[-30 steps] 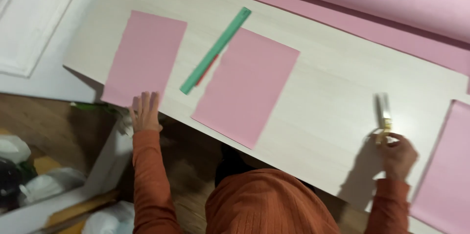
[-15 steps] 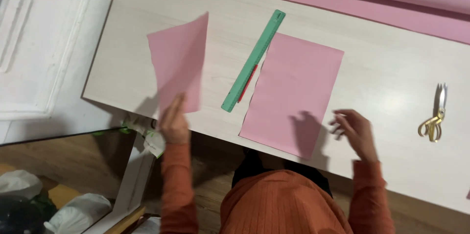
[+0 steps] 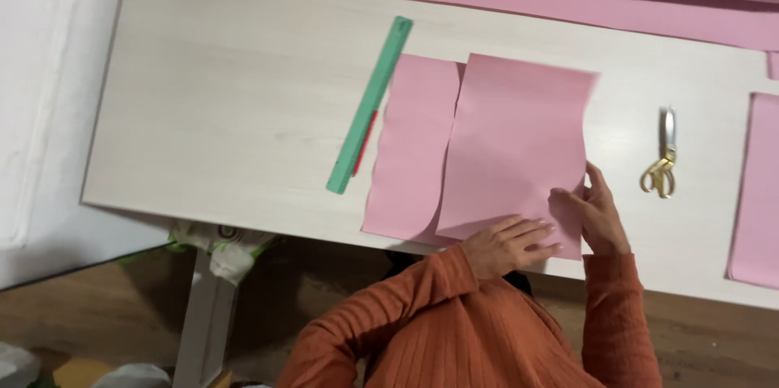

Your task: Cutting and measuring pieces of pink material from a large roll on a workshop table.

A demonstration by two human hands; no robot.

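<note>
On the pale tabletop [image 3: 227,112], just right of the green ruler [image 3: 370,104], lies the upper pink sheet [image 3: 519,144], overlapping a second pink sheet [image 3: 414,144] beneath its left edge; the left hand [image 3: 507,246] rests flat with fingers spread on its near edge, and the right hand [image 3: 596,213] pinches its near right corner. The sheet looks light, thin and floppy, easily creased, best taken at corners or edges; gold-handled scissors [image 3: 664,157] lie well right of the ruler, and no labels or packages show clearly.

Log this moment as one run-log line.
left hand: flat on top pink sheet | right hand: at sheet's right edge | scissors: untouched | ruler: left
</note>
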